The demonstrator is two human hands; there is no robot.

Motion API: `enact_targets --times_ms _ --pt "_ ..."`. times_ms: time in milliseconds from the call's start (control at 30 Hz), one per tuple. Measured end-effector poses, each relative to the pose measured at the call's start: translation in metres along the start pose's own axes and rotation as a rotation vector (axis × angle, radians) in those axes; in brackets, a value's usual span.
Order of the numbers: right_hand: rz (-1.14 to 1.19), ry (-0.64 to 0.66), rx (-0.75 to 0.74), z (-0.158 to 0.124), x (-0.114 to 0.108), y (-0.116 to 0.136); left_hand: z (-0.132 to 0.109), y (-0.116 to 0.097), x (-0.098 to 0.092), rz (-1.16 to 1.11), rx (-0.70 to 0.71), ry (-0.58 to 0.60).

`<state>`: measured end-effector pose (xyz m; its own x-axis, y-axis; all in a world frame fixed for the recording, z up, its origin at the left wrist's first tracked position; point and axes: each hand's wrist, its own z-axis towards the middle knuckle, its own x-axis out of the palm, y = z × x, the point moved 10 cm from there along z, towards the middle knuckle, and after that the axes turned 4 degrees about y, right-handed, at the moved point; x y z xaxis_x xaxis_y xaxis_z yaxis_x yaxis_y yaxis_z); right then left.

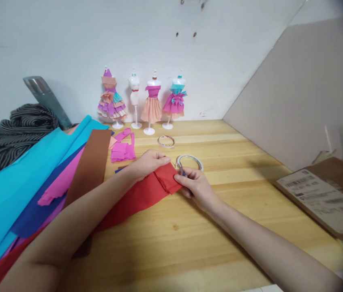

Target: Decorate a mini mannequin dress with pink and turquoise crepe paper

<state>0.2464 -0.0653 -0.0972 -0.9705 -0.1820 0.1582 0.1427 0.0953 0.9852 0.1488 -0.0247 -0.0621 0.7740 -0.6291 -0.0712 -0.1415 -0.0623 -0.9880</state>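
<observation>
A long strip of red crepe paper (141, 198) stretches from the lower left to the middle of the table, its far end folded over in layers. My left hand (149, 164) is closed on the upper edge of that folded end. At its right corner my right hand (197, 188) pinches the paper between thumb and fingers. A small pair of scissors (181, 170), mostly hidden, shows among the right hand's fingers. Just behind them lies a white roll of tape (201, 162). A second, thinner tape ring (166, 141) rests farther back.
Several small dress forms (149, 130) stand along the wall, most in paper dresses. Pink paper pieces (123, 152) lie before them. Blue sheets (22, 162), a brown sheet (91, 162) and striped cloth (16, 129) fill the left. A cardboard box (320, 198) sits at right.
</observation>
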Motion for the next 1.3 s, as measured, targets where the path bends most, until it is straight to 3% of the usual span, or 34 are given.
enact_targets --times_ms 267,467,633,767,933,1033,1167,1300 --pt "-0.039 -0.075 0.001 -0.001 -0.005 0.006 -0.002 0.005 -0.011 0.009 -0.056 0.008" --pt "-0.076 -0.063 -0.044 -0.004 -0.007 0.007 -0.012 0.020 -0.006 0.193 -0.256 0.215" --pt "0.003 -0.031 -0.157 -0.008 -0.012 0.024 -0.011 0.020 -0.018 0.199 -0.250 0.188" --pt "0.067 -0.019 -0.108 -0.010 -0.014 0.029 -0.015 0.011 -0.023 0.101 -0.229 0.184" --pt "0.181 0.095 -0.040 -0.014 -0.005 0.028 -0.021 -0.012 -0.034 0.051 -0.161 0.126" --pt "0.326 0.243 0.098 -0.019 0.010 0.019 -0.024 -0.019 -0.044 -0.067 -0.120 0.090" --pt "0.445 0.497 0.361 -0.039 0.042 0.002 -0.020 -0.018 -0.047 -0.220 -0.055 0.105" --pt "0.505 0.580 0.450 -0.047 0.054 -0.007 -0.015 -0.003 -0.042 -0.265 -0.122 0.105"
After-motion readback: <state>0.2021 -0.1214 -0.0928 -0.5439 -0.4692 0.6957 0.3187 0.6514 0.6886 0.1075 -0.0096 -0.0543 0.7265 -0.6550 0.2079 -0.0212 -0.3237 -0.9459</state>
